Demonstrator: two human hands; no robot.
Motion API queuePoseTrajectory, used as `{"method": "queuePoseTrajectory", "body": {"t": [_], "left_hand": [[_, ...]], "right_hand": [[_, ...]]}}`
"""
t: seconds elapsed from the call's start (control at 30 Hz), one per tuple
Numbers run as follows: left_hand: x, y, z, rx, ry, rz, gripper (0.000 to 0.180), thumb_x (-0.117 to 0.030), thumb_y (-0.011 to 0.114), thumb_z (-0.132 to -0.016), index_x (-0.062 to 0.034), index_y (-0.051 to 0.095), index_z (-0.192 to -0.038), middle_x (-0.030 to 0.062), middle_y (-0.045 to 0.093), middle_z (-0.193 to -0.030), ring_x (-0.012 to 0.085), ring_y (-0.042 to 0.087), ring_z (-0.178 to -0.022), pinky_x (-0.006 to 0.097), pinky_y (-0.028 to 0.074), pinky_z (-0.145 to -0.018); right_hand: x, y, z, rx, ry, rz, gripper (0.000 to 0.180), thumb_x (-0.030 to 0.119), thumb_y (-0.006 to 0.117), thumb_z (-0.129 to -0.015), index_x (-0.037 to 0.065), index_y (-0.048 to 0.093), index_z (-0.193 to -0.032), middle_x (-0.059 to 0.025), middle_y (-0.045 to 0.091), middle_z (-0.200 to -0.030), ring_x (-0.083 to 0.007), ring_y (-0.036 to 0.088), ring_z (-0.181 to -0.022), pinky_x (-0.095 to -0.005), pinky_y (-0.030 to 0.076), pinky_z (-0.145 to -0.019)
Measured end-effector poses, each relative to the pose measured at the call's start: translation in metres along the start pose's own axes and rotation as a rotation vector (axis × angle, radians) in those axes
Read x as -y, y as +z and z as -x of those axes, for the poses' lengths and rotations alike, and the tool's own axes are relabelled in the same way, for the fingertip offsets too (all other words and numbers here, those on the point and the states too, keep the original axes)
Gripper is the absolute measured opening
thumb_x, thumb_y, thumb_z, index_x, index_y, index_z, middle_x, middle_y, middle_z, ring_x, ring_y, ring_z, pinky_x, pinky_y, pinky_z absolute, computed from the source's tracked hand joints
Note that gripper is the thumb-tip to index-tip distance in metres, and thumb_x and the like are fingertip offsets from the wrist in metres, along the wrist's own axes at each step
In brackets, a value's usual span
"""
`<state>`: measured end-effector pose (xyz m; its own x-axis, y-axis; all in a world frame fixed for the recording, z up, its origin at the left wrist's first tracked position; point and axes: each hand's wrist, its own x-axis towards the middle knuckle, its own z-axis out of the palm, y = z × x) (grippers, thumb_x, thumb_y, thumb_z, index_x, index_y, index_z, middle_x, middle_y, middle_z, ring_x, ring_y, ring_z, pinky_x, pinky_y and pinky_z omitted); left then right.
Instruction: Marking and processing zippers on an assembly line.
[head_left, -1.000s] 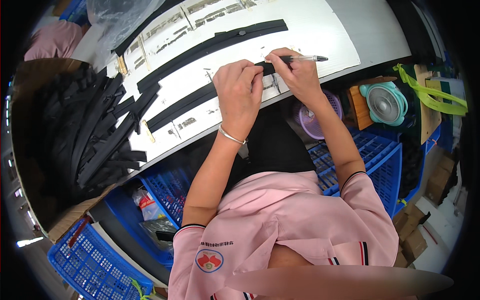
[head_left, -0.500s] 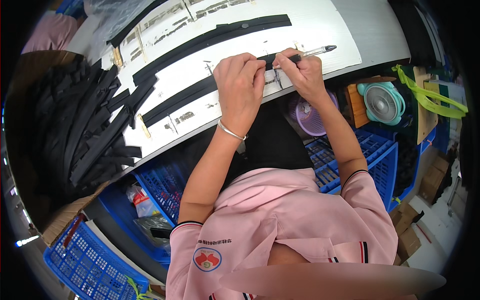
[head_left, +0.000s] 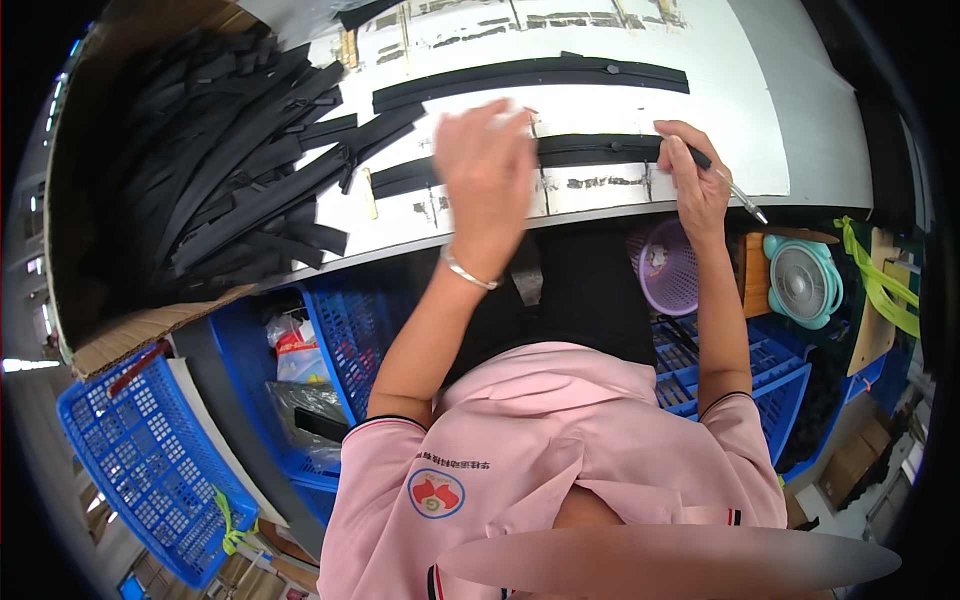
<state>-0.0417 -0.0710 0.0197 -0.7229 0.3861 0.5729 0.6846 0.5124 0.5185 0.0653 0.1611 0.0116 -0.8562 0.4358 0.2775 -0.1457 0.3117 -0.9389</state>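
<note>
A black zipper (head_left: 585, 149) lies flat on the white marked board (head_left: 740, 150), its small slider showing between my hands. At its right end, my right hand (head_left: 698, 188) has its thumb and forefinger on or right beside the tape. The same hand is closed around a pen (head_left: 745, 203), whose clear end points down to the right. My left hand (head_left: 485, 175), a bracelet at its wrist, is over the left part of this zipper; motion smears its fingers, so contact cannot be told. Farther back lies another black zipper (head_left: 530, 80) with a slider.
A cardboard box (head_left: 150, 322) at the left holds a heap of black zipper strips (head_left: 220, 150), some spilling onto the board. Below the table edge are blue crates (head_left: 335, 350), a purple basket (head_left: 668, 275) and a teal fan (head_left: 803, 282). A blue basket (head_left: 150, 460) stands lower left.
My hands, close together at the zipper before, are now apart. The pen has tilted from pointing right to pointing down right. The whole view has shifted, showing more of the box.
</note>
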Motion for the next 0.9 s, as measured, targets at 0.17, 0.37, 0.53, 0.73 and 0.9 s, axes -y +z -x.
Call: {"method": "queuePoseTrajectory", "body": {"t": [0.17,0.37,0.53,0.73,0.9], "left_hand": [[0.087,-0.067,-0.003,-0.07,-0.171,-0.363,0.027,-0.003,0.068,-0.084,-0.0071,0.075,-0.11,0.0105,0.068,-0.118,0.0286,0.058,-0.121,0.05,0.028,-0.117],[0.113,-0.093,0.0,-0.039,-0.201,-0.463,0.017,-0.017,0.071,-0.093,-0.0142,0.077,-0.109,-0.0002,0.072,-0.119,0.0236,0.059,-0.124,0.049,0.028,-0.118],[0.073,-0.085,-0.009,-0.108,-0.076,-0.227,0.015,-0.013,0.065,-0.098,-0.0118,0.075,-0.108,0.0063,0.074,-0.108,0.0258,0.066,-0.107,0.043,0.042,-0.107],[0.029,-0.043,0.005,0.166,0.015,0.145,0.021,-0.005,0.077,-0.084,-0.0103,0.077,-0.105,0.0074,0.073,-0.094,0.0255,0.068,-0.083,0.035,0.053,-0.076],[0.011,-0.01,0.003,0.165,0.075,0.171,0.022,-0.007,0.079,-0.081,-0.0112,0.078,-0.102,0.0044,0.07,-0.094,0.0237,0.066,-0.087,0.035,0.054,-0.075]], "right_hand": [[0.007,0.016,-0.01,0.033,-0.182,0.35,0.014,0.015,0.074,-0.095,0.006,0.071,-0.106,-0.0034,0.068,-0.086,-0.0098,0.059,-0.071,-0.0243,0.047,-0.062],[0.007,0.025,-0.025,0.102,-0.323,0.833,0.037,0.032,0.083,-0.084,0.012,0.066,-0.109,-0.0019,0.068,-0.102,-0.0205,0.069,-0.072,-0.0307,0.054,-0.061],[-0.006,0.033,-0.054,-0.006,-0.274,0.897,0.036,0.034,0.082,-0.086,0.014,0.067,-0.111,-0.0014,0.069,-0.106,-0.0207,0.069,-0.074,-0.032,0.054,-0.066],[0.001,0.038,-0.047,-0.122,-0.193,0.616,0.026,0.021,0.077,-0.092,0.01,0.07,-0.115,-0.0046,0.072,-0.106,-0.018,0.067,-0.081,-0.0301,0.053,-0.075],[0.024,0.047,0.014,-0.063,-0.291,0.63,0.02,0.005,0.072,-0.094,0.006,0.074,-0.114,-0.0123,0.074,-0.114,-0.025,0.069,-0.109,-0.0352,0.051,-0.092]]}}
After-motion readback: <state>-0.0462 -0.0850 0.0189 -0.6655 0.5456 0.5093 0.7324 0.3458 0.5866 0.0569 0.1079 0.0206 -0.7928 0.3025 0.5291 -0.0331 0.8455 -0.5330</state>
